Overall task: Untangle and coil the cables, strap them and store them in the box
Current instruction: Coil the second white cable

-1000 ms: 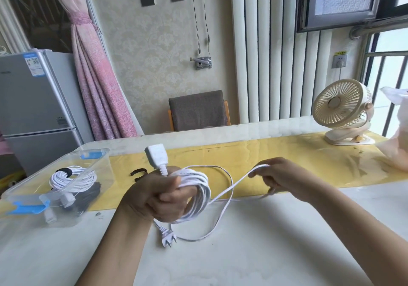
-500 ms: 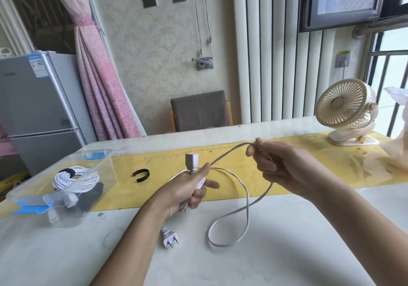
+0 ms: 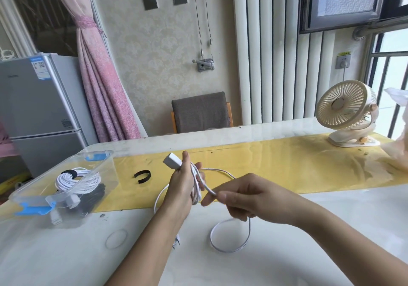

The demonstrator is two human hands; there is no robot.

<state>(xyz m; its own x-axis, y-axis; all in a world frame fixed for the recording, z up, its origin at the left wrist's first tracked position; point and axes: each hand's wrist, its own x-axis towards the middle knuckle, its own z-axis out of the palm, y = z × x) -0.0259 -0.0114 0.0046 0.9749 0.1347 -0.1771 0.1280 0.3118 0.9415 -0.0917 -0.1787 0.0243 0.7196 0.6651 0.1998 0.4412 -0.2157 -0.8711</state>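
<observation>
left hand (image 3: pixel 180 188) pins thin white flat cable (image 3: pixel 196 194) wraps w/ thumb, right hand (image 3: pixel 247 199) pinches free run; i fear wraps slip off if table (image 3: pixel 309 230) slack snags.

White cable (image 3: pixel 229 235), black strap (image 3: pixel 142 176), yellow table runner (image 3: pixel 287 164), pink curtain (image 3: pixel 99 82).

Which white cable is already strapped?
The coiled cable in the clear box, bound by a black strap; the loose cable in the left hand has none.

Grey fridge (image 3: pixel 42 109); pink curtain (image 3: pixel 99 82)
</observation>
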